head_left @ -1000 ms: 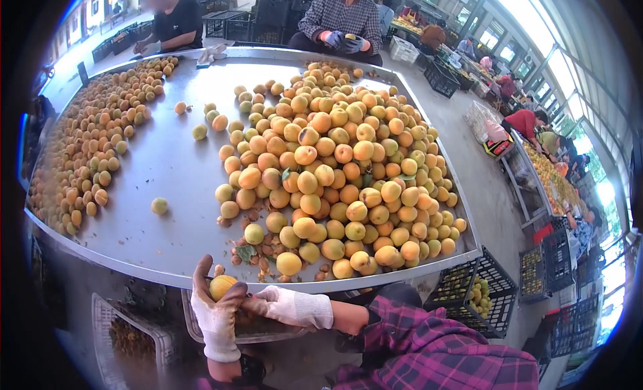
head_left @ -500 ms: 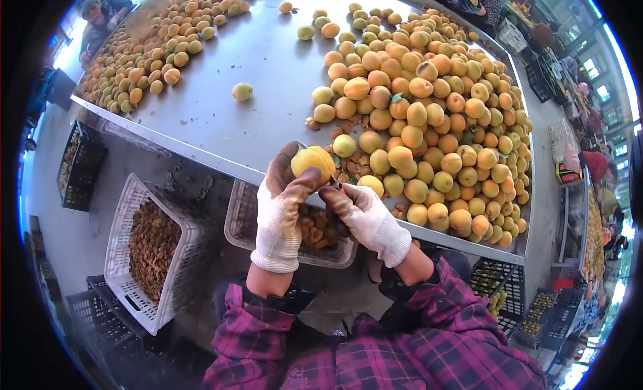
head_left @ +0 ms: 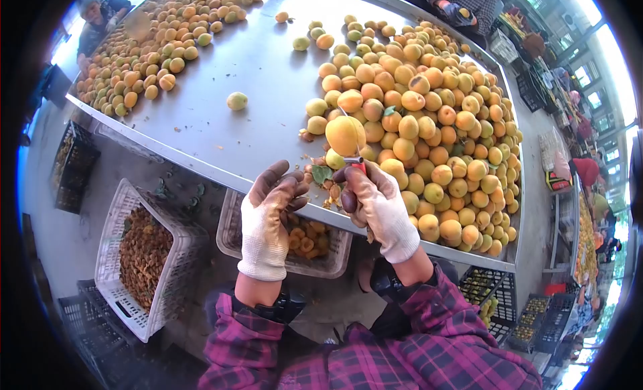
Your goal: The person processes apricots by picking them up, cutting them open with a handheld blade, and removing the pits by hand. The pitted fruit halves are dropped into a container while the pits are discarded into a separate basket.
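Both of my hands wear white gloves with dark, stained fingers. In my right hand (head_left: pixel 380 206) is a small red-handled knife-like tool (head_left: pixel 355 163) with a short metal part. A yellow apricot (head_left: pixel 345 135) sits just beyond that metal part, in front of the apricot pile, with a thin line showing at its top. My left hand (head_left: pixel 268 212) holds nothing, its fingers apart and slightly bent, to the left of the tool over the table edge. Leaves and brown scraps (head_left: pixel 325 175) lie between the hands and the large pile of apricots (head_left: pixel 435 135).
A metal table (head_left: pixel 221 139) bears another apricot heap (head_left: pixel 154 51) at far left and a lone apricot (head_left: pixel 236 101). Below its edge stands a crate (head_left: pixel 231 232) of apricot halves. A white crate (head_left: pixel 182 256) of brown pits is at left. A co-worker (head_left: pixel 462 11) works across the table.
The apricot has left my left hand and is now farther out, by the tool in my right hand. My left hand has opened and drawn away from the right.
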A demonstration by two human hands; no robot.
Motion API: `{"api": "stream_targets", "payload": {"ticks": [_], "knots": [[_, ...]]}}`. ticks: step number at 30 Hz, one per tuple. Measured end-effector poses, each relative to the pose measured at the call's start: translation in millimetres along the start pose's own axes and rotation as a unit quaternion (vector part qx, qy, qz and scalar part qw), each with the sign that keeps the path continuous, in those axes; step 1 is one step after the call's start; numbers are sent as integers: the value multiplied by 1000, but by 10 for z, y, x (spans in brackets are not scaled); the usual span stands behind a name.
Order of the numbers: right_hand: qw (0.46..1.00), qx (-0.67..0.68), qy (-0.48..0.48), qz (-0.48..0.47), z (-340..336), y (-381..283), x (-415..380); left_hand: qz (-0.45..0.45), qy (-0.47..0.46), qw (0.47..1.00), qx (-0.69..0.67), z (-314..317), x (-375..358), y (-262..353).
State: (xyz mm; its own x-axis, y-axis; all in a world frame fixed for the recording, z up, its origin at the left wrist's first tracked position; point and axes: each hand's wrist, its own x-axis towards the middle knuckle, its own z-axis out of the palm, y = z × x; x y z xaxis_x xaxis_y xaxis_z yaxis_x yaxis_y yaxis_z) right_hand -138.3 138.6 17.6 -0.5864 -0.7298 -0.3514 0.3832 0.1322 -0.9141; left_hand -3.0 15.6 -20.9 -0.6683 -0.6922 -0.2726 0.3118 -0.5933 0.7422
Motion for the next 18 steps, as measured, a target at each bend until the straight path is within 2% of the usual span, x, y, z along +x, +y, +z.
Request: {"api": "stream_targets", "payload": {"ticks": [3, 7, 9, 11, 12, 13, 15, 16, 17, 18], "knots": [[996, -81, 1, -44, 71, 97, -7, -1, 55, 998, -21, -36, 14, 19], [996, -77, -33, 19, 211, 108, -98, 27, 78, 996, -33, -121, 23, 87], [996, -63, -62, 20, 271, 94, -186, 44, 84, 995, -35, -144, -7, 166], [994, -57, -68, 58, 341, 205, -273, 52, 92, 994, -38, -186, -19, 226], [990, -7, -84, 112, 269, 514, -179, 55, 90, 994, -38, -210, -10, 247], [990, -8, -83, 111, 288, 494, -184, 60, 92, 993, -44, -243, -4, 247], [980, -30, -102, 165, 339, 442, -225, 60, 95, 992, -51, -297, -32, 251], [992, -27, -74, 104, 424, 448, -253, 65, 91, 992, -52, -306, -29, 274], [991, -28, -72, 112, 440, 437, -275, 66, 90, 992, -53, -320, -45, 275], [995, -78, -61, 20, 452, 405, -276, 66, 89, 992, -60, -326, -46, 273]]}}
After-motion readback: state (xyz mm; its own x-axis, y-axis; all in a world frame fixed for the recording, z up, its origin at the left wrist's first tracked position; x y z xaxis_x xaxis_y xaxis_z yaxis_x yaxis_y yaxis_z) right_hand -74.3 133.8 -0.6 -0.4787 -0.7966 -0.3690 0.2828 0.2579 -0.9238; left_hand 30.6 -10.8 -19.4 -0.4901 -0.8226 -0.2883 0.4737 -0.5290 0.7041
